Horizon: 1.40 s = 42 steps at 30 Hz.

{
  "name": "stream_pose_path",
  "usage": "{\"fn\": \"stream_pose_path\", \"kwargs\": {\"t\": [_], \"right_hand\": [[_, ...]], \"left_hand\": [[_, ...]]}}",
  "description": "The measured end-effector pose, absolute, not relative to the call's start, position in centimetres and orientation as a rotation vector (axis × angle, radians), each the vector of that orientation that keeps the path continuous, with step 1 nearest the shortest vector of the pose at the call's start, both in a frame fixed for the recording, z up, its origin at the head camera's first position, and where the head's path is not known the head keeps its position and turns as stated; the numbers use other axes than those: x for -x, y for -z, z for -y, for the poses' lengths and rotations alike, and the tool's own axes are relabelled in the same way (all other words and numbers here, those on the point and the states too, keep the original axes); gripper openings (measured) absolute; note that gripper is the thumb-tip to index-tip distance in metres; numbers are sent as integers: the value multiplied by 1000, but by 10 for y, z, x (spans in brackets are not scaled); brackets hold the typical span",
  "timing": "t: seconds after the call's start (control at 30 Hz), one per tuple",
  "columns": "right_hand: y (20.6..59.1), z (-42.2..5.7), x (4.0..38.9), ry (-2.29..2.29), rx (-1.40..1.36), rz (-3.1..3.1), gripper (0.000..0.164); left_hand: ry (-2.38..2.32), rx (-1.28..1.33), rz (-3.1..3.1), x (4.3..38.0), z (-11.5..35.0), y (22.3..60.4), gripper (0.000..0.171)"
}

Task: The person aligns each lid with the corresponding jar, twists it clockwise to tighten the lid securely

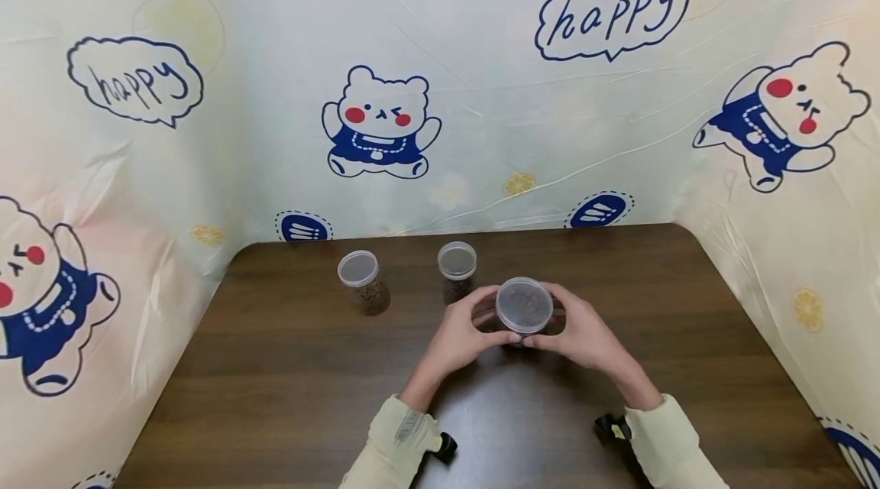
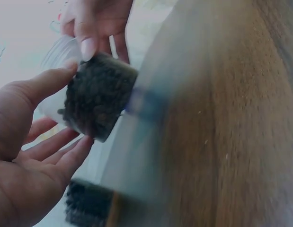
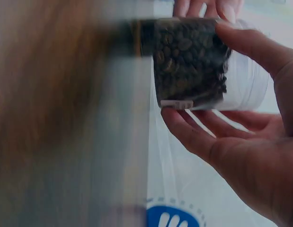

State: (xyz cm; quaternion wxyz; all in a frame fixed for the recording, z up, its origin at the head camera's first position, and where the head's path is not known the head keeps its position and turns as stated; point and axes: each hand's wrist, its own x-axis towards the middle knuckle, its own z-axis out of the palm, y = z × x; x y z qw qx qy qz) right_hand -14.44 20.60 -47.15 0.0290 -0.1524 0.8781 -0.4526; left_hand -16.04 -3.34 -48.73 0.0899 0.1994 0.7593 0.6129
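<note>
A clear plastic jar [image 3: 191, 64] with a translucent lid [image 1: 525, 306] is partly filled with dark coffee beans. Both hands hold it from opposite sides, thumbs on the near face and fingers curved around the walls. My left hand [image 1: 461, 332] grips its left side, and my right hand [image 1: 584, 328] grips its right side. In the left wrist view the dark beans [image 2: 99, 94] show through the wall. A small pale label [image 3: 177, 104] sits low on the jar. Whether its base touches the table cannot be told.
Two narrower lidded jars with dark contents stand farther back on the brown wooden table [image 1: 289, 367]: one jar [image 1: 364, 283] at the left, another jar [image 1: 457, 271] just behind my left hand. A printed curtain [image 1: 481, 130] hangs around the table's back and sides.
</note>
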Motion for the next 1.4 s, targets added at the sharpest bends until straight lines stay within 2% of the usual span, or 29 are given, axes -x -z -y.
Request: {"fn": "stream_pose_path", "kwargs": {"t": [0.4, 0.7, 1.4], "right_hand": [[474, -250, 183, 1394, 397, -2645, 87], [486, -271, 199, 1470, 394, -2626, 85], [492, -277, 210, 1508, 350, -2571, 85]], "left_hand": [[-1823, -592, -2330, 195, -15, 499, 71], [-1745, -570, -2385, 212, -39, 503, 71], [-1718, -547, -2374, 227, -44, 513, 69]]}}
